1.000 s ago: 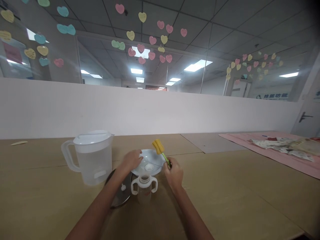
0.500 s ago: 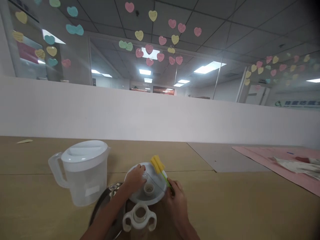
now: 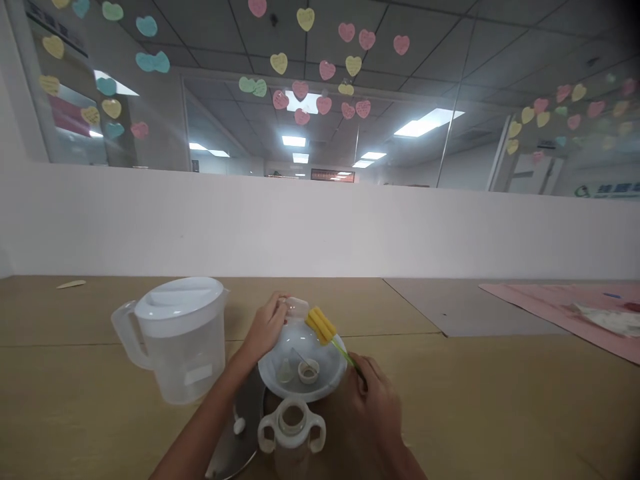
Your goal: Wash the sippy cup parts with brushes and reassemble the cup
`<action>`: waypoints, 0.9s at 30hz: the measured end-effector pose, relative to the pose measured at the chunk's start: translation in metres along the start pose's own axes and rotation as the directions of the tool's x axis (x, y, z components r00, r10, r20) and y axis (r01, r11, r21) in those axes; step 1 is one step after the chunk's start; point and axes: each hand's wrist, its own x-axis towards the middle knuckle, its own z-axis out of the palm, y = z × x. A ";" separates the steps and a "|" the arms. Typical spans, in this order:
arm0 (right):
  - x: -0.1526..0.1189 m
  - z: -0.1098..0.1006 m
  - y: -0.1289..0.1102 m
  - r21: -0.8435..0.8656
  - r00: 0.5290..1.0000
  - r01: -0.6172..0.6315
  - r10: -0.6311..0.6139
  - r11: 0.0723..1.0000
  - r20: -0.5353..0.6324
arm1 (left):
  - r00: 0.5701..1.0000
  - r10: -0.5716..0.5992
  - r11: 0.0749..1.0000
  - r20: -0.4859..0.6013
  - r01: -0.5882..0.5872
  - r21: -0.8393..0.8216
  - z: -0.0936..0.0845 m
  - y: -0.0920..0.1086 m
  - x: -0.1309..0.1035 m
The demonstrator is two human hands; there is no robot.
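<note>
My left hand (image 3: 266,325) is closed round a clear bottle cap (image 3: 299,307), raised over the far rim of a white bowl (image 3: 325,385). In my right hand (image 3: 379,400) is the green handle of a bottle brush, its yellow sponge head (image 3: 321,325) close beside the cap; I cannot tell if they touch. Inside the bowl lie a white ring (image 3: 309,372), a clear nipple-like piece (image 3: 285,371) and a thin straw-like stick. Nearest me stands a clear baby bottle (image 3: 293,433) without its top, with two white side handles.
Left of the bowl stands a translucent lidded pitcher (image 3: 187,360). A round metal tray (image 3: 245,440), partly hidden by my left forearm, carries a small white piece (image 3: 239,425). A pink mat (image 3: 540,303) lies far right, and a white wall (image 3: 325,230) rises behind the table.
My left hand has come up out of the bowl with the clear cap. The brush has turned its sponge head toward the cap. My view has shifted slightly.
</note>
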 end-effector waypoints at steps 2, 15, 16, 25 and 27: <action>-0.001 -0.002 -0.001 0.006 0.998 0.061 -0.060 0.998 -0.016 | 1.000 0.008 0.994 0.007 -0.007 -0.110 0.002 0.006 -0.002; -0.006 -0.004 0.010 -0.209 0.917 0.362 -0.388 0.908 -0.096 | 0.942 0.212 0.974 0.260 -0.182 -0.134 -0.003 0.046 -0.043; -0.006 -0.004 0.011 -0.213 0.912 0.377 -0.401 0.902 -0.084 | 0.941 0.228 0.967 0.251 -0.190 -0.169 -0.006 0.048 -0.045; -0.003 -0.009 0.017 -0.075 0.948 0.306 -0.311 0.949 -0.070 | 0.879 0.252 0.960 0.404 -0.176 -0.216 -0.023 0.056 -0.054; -0.004 -0.009 0.014 -0.056 0.948 0.314 -0.316 0.948 -0.034 | 0.889 0.265 0.957 0.373 -0.196 -0.212 -0.026 0.059 -0.055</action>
